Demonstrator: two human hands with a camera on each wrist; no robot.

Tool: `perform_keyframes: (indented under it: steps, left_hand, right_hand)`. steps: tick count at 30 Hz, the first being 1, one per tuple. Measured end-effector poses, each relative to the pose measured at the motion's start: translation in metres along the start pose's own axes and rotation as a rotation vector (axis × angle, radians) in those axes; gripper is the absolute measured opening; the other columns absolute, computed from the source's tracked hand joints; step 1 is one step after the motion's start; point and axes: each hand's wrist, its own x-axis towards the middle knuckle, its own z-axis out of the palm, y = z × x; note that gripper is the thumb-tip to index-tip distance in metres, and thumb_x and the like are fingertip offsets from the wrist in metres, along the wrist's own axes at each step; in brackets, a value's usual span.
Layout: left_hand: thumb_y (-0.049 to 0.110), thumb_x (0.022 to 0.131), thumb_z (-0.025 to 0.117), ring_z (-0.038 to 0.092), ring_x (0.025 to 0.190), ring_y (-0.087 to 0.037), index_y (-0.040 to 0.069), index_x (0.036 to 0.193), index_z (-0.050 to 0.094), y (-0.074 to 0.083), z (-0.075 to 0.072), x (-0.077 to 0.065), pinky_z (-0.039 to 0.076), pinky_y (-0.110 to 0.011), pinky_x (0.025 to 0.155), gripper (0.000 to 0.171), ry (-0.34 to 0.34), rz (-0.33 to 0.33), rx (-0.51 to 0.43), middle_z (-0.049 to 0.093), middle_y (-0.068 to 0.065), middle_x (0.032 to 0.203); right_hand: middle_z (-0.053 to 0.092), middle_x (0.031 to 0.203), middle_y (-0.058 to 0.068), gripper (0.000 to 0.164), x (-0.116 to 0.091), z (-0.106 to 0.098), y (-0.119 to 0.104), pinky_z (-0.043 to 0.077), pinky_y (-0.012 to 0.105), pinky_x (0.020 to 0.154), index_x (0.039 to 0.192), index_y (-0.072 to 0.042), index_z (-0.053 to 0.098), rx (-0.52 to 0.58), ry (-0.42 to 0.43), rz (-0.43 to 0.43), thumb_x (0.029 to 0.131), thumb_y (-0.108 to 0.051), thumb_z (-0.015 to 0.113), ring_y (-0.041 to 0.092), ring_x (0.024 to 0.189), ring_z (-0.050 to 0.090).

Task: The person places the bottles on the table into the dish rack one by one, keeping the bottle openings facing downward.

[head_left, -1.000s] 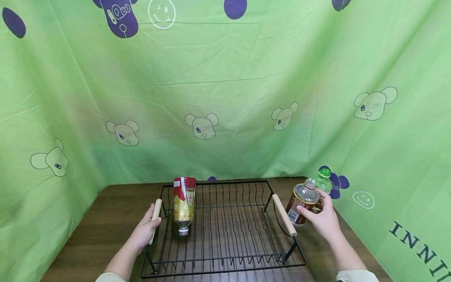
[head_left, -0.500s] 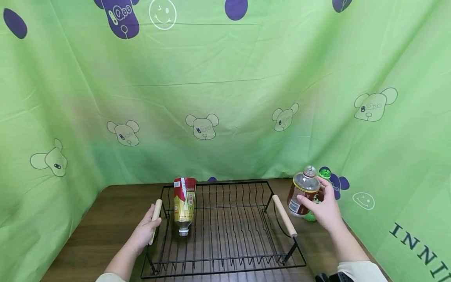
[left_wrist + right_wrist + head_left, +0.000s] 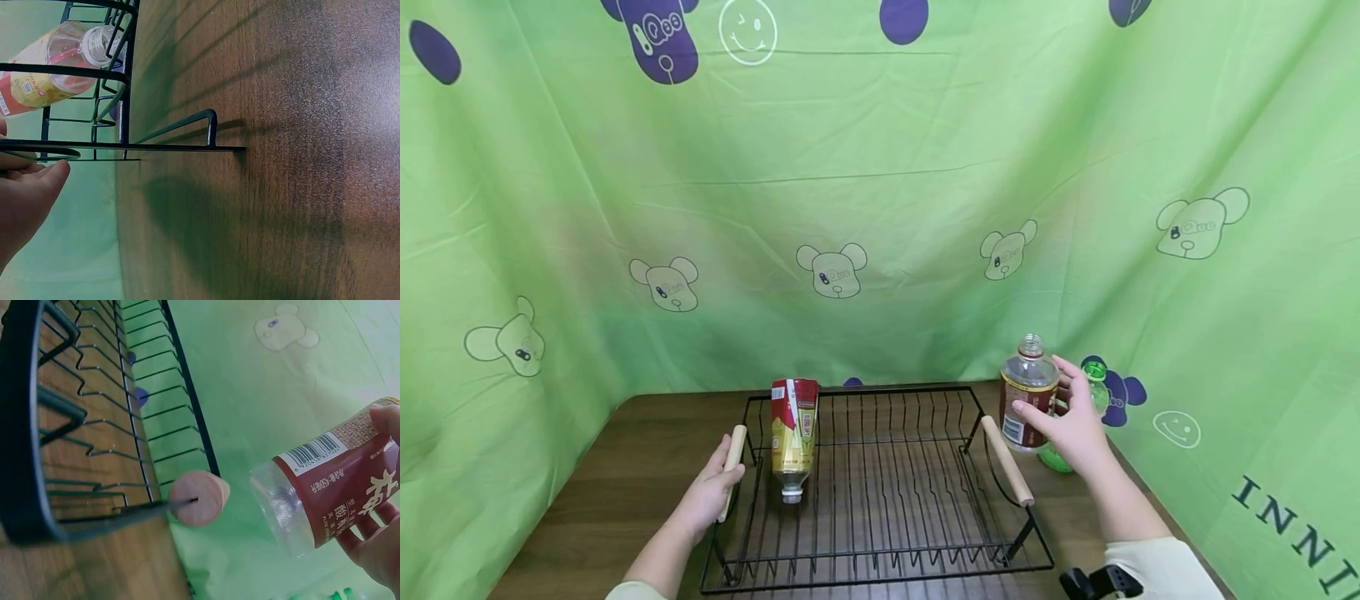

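Note:
My right hand [image 3: 1071, 421] grips a clear plastic bottle [image 3: 1030, 398] with a dark red label, uncapped and nearly upright, just right of the rack. In the right wrist view its clear base and the barcode on the label show. My left hand [image 3: 709, 486] holds the wooden handle [image 3: 735, 450] at the left of the black wire dish rack [image 3: 880, 552]. Inside the rack's left part a bottle with a red and yellow label [image 3: 793, 429] leans neck-down, its white-ringed mouth toward me. Behind my right hand stands a green bottle [image 3: 1094, 385], partly hidden.
The rack stands on a dark wood table [image 3: 587, 492]. A second wooden handle [image 3: 1007, 461] sits on its right side, close to the held bottle. Green printed cloth [image 3: 910, 325] hangs round the back and sides.
The red-labelled bottle has been lifted off the table and carried up and left toward the rack by my right hand. My left hand stays on the handle.

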Motion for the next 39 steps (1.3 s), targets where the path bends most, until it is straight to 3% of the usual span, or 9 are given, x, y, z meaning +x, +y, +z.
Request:
perform_keyframes:
  steps: [8,15,19,25,32,39]
  left_hand:
    - [0.011,0.103,0.037,-0.007,0.147,-0.048,-0.001,0.155,-0.006,-0.001,0.0,0.0,0.003,-0.065,0.117,0.069,0.004,-0.01,0.019,-0.011,-0.025,0.162]
    - [0.012,0.103,0.039,-0.005,0.147,-0.049,-0.002,0.155,-0.006,0.0,0.0,-0.001,0.004,-0.065,0.117,0.07,0.013,-0.009,0.038,-0.009,-0.026,0.162]
    - [0.018,0.103,0.042,0.002,0.147,-0.049,-0.001,0.156,-0.003,0.001,0.0,-0.003,0.01,-0.065,0.117,0.072,0.034,-0.014,0.084,-0.003,-0.028,0.161]
    - [0.026,0.103,0.044,0.015,0.146,-0.05,-0.002,0.156,0.004,0.008,0.001,-0.006,0.023,-0.066,0.113,0.072,0.063,0.032,0.144,0.007,-0.03,0.16]
    - [0.035,0.1,0.05,-0.005,0.149,-0.047,-0.002,0.155,0.016,0.029,-0.001,-0.006,0.001,-0.069,0.115,0.075,0.09,0.085,0.242,0.002,-0.028,0.162]
    - [0.029,0.098,0.056,-0.01,0.151,-0.041,-0.002,0.153,0.025,0.049,0.006,-0.003,0.0,-0.066,0.117,0.07,0.107,0.151,0.207,0.005,-0.024,0.164]
  right_hand:
    - [0.037,0.14,0.028,0.089,0.001,0.013,-0.013,0.041,0.06,0.099,0.155,-0.009,0.011,0.003,-0.045,-0.017,0.088,-0.015,0.07,0.04,0.121,0.045]
    - [0.04,0.14,0.026,0.089,0.0,0.03,-0.023,0.041,0.064,0.099,0.155,-0.013,0.016,-0.008,-0.117,-0.04,0.086,-0.016,0.073,0.044,0.123,0.046]
    - [0.04,0.142,0.025,0.087,0.001,0.041,-0.028,0.04,0.066,0.1,0.154,-0.016,0.019,-0.011,-0.153,-0.035,0.086,-0.018,0.073,0.046,0.125,0.047]
    - [0.041,0.144,0.023,0.085,0.002,0.055,-0.034,0.04,0.066,0.1,0.154,-0.018,0.023,-0.001,-0.214,-0.038,0.085,-0.019,0.075,0.046,0.128,0.047]
    - [0.048,0.138,0.023,0.081,0.001,0.074,-0.044,0.046,0.06,0.097,0.151,-0.015,0.031,0.014,-0.274,-0.1,0.083,-0.016,0.076,0.041,0.122,0.05]
    - [0.053,0.131,0.018,0.081,0.003,0.093,-0.043,0.049,0.054,0.093,0.148,-0.018,0.036,-0.052,-0.329,-0.148,0.08,-0.021,0.08,0.035,0.116,0.055]
